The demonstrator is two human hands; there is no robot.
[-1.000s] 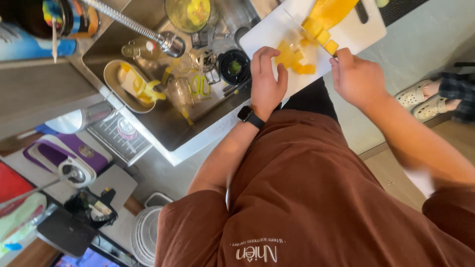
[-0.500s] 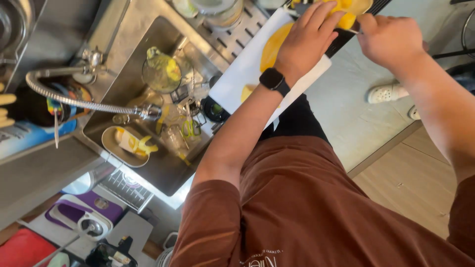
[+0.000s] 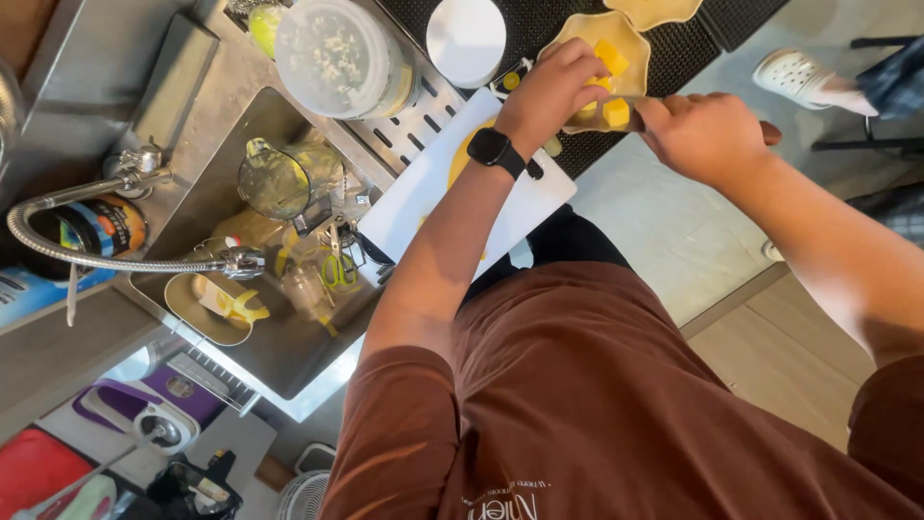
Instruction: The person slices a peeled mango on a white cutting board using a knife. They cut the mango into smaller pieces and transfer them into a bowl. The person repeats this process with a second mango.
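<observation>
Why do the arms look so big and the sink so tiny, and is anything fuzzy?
Head view: the wide lens close to the body swells the arms and shirt and shrinks the sink; daylight is even and bright; the left hand and right hand look slightly soft.

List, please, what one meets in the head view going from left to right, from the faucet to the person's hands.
Coiled faucet hose → oval dish with yellow peels in the sink → glass blender jug → white cutting board → left hand → yellow fruit cube → right hand.
</observation>
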